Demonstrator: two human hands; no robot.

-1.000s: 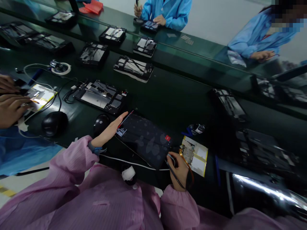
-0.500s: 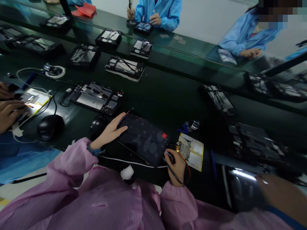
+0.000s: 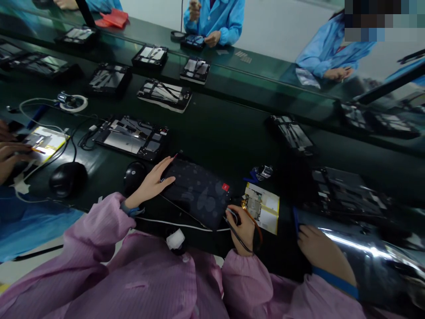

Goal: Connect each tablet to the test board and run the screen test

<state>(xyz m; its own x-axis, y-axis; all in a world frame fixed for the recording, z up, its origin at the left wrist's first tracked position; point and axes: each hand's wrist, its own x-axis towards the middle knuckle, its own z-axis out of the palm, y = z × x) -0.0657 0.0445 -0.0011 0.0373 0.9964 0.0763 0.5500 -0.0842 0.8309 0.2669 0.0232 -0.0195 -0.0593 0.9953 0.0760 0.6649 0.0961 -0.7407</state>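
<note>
A dark tablet [image 3: 199, 192] with a small red mark lies on the green belt in front of me. My left hand [image 3: 151, 184] rests on its left end, open, with the fingers stretched flat over the edge. My right hand [image 3: 244, 228] is at the tablet's near right corner, with its fingers curled round a thin dark cable [image 3: 237, 235]. A white cable [image 3: 186, 227] runs along the table's near edge under the tablet. A black mouse [image 3: 133, 173] sits just left of my left hand.
A yellow-backed board [image 3: 264, 207] lies right of the tablet, and a co-worker's hand [image 3: 318, 252] reaches in at the lower right. Several opened tablets in trays [image 3: 133, 139] fill the belt. Another mouse [image 3: 68, 177] and a person's hands [image 3: 9, 155] are at the left. People in blue work across the belt.
My left hand has come down from the tablet's raised edge to lie flat on it, and the tablet now sits lower. A co-worker's hand has come in from the right.
</note>
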